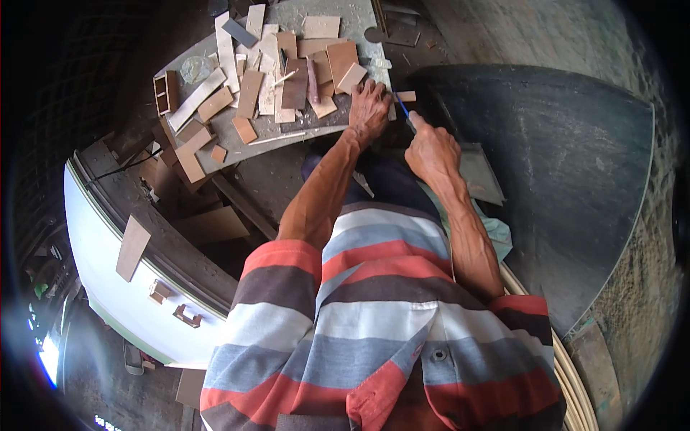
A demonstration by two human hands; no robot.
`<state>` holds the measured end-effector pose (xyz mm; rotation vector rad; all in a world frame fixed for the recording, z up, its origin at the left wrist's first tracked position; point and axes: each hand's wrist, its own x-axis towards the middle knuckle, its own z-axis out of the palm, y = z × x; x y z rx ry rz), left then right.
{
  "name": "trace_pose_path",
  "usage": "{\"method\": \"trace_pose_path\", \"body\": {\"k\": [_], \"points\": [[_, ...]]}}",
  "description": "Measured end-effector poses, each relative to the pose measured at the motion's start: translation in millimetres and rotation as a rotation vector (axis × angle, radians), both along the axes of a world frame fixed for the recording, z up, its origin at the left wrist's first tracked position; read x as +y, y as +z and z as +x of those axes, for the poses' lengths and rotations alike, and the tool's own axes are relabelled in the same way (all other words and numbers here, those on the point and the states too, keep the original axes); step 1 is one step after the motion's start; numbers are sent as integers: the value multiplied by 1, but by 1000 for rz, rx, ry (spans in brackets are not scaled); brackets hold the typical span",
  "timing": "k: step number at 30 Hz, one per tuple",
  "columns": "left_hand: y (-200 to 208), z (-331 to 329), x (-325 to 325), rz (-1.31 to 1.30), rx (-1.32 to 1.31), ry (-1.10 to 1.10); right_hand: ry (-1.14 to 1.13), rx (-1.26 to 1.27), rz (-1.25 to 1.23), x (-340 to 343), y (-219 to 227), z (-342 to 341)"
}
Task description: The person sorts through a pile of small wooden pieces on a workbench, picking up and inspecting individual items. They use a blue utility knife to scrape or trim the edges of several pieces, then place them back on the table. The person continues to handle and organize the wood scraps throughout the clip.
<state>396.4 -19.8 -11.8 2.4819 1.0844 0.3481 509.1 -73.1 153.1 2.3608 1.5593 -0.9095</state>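
Note:
At the right edge of the workbench (316,131), my left hand (370,109) presses down with its fingers bent and close together. Beyond that edge sticks out the end of a small light wooden piece (407,95), which seems to run under this hand. My right hand (433,151) is closed round the handle of a thin blue blade-like tool (402,105); its exact kind is not clear. The tool's far end is right at the wooden piece by the bench edge. Close to my left fingertips lies a pale wooden block (352,77).
Several flat wood offcuts (250,93) and a clear round container (196,70) are spread over the bench. A small brown wooden box (165,93) stands at its left end. A curved white panel (144,287) bears wood bits on the left. A large dark board (546,165) leans at right.

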Motion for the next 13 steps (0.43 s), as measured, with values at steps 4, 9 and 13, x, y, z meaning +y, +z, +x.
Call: {"method": "trace_pose_path", "body": {"k": [4, 9, 13], "points": [[5, 3, 0, -7, 32, -3, -25, 26, 40, 10, -25, 3], [0, -3, -7, -9, -9, 6, -4, 20, -7, -7, 6, -2], [-1, 1, 1, 28, -14, 10, -24, 3, 3, -2, 1, 4]]}}
